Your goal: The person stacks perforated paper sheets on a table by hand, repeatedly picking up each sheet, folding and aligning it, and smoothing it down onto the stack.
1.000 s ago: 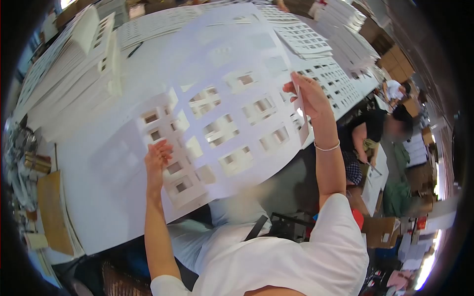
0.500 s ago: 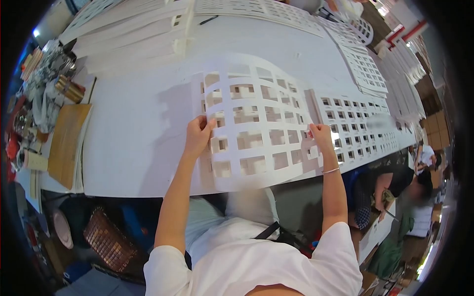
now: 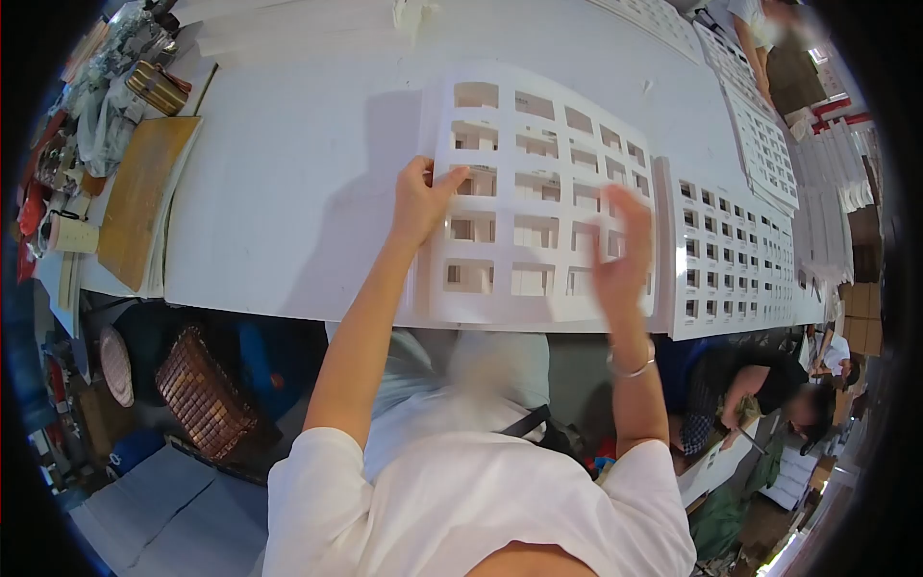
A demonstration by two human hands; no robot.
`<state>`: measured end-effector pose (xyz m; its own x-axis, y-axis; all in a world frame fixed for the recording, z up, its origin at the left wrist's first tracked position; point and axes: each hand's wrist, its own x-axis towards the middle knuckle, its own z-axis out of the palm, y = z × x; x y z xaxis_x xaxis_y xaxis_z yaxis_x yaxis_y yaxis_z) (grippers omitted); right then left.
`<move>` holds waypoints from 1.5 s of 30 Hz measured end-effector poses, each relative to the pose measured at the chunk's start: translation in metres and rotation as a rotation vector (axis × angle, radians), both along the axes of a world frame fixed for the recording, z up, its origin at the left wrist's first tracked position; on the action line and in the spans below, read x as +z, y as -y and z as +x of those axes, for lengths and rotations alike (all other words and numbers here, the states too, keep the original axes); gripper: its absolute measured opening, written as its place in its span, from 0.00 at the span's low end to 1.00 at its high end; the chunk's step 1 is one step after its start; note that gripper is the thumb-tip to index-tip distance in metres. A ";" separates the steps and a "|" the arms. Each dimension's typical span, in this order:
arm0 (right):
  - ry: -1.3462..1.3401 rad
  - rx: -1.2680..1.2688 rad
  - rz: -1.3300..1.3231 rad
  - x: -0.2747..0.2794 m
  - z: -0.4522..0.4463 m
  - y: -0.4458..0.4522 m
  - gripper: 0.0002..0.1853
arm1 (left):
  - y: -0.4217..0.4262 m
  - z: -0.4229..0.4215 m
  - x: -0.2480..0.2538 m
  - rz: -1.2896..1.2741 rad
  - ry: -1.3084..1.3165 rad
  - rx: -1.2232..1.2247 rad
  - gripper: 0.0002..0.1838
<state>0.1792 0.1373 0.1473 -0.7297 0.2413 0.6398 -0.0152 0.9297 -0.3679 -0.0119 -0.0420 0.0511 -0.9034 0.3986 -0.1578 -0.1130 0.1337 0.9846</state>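
Note:
A white sheet (image 3: 506, 212) with rows of rectangular cut-out windows lies in front of me, and more white card with partitions shows through its openings. My left hand (image 3: 423, 199) grips the sheet's left edge, with the thumb over the top face. Over the right part of the sheet is my right hand (image 3: 623, 245), blurred by motion, its thumb apart from the fingers and nothing visible in it. Whether it touches the sheet I cannot tell. To the right lies another white panel of cut-out windows (image 3: 700, 264).
The white table (image 3: 260, 212) carries more cut-out sheets (image 3: 767, 144) at far right and stacked white card (image 3: 298, 34) at the back. A brown board (image 3: 144, 202) and a pale cup (image 3: 75, 234) stand at left. Another person (image 3: 750, 385) works below right; a woven seat (image 3: 205, 389) is below left.
My right hand has let go of the sheet's right edge and moved in over it. The sheet, bowed upward before, now lies flatter. My left hand still holds the left edge. The view has shifted.

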 end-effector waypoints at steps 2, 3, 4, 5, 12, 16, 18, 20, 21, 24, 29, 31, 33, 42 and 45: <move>0.216 0.296 -0.023 -0.016 -0.005 0.063 0.34 | 0.001 -0.001 0.006 0.063 0.067 -0.016 0.23; 0.333 0.378 0.065 -0.024 -0.006 0.088 0.37 | 0.001 -0.003 0.005 0.063 0.064 -0.021 0.23; 0.372 0.413 0.086 -0.046 -0.007 0.101 0.37 | 0.002 -0.004 0.002 0.062 0.061 -0.023 0.23; 0.412 0.450 0.108 -0.069 -0.007 0.106 0.38 | 0.004 -0.005 0.001 0.062 0.059 -0.024 0.24; 0.503 0.488 0.069 -0.103 -0.011 0.103 0.35 | -0.002 -0.006 0.040 -0.458 -0.911 0.075 0.31; 0.520 0.485 0.053 -0.085 -0.016 0.109 0.36 | -0.047 -0.061 0.025 -0.622 -1.361 -0.132 0.40; 0.536 0.430 0.050 -0.078 -0.015 0.118 0.37 | -0.058 -0.077 -0.003 -0.740 -1.258 -0.231 0.43; 0.569 0.352 0.059 -0.081 -0.013 0.128 0.39 | -0.058 -0.082 -0.026 -0.893 -1.015 -0.284 0.44; 0.579 0.358 0.048 -0.084 -0.013 0.127 0.39 | -0.059 -0.083 -0.032 -0.916 -1.025 -0.269 0.44; 0.597 0.354 0.051 -0.099 -0.007 0.129 0.41 | -0.062 -0.080 -0.046 -0.937 -1.046 -0.269 0.44; 0.592 0.365 0.102 -0.109 -0.007 0.124 0.41 | -0.063 -0.081 -0.034 -0.940 -1.015 -0.262 0.44; 0.568 0.384 0.070 -0.111 -0.004 0.122 0.42 | -0.056 -0.055 -0.029 -0.795 -0.932 -0.242 0.43; 0.474 0.380 0.021 -0.112 0.000 0.121 0.42 | -0.033 -0.005 -0.019 -0.745 -0.843 -0.274 0.44; 0.066 -0.021 -0.091 -0.066 0.037 0.046 0.13 | -0.007 0.045 -0.022 -0.922 -0.903 -0.208 0.39; 0.137 -0.638 0.047 -0.070 0.081 -0.061 0.17 | -0.006 0.051 -0.019 -0.968 -0.890 -0.209 0.38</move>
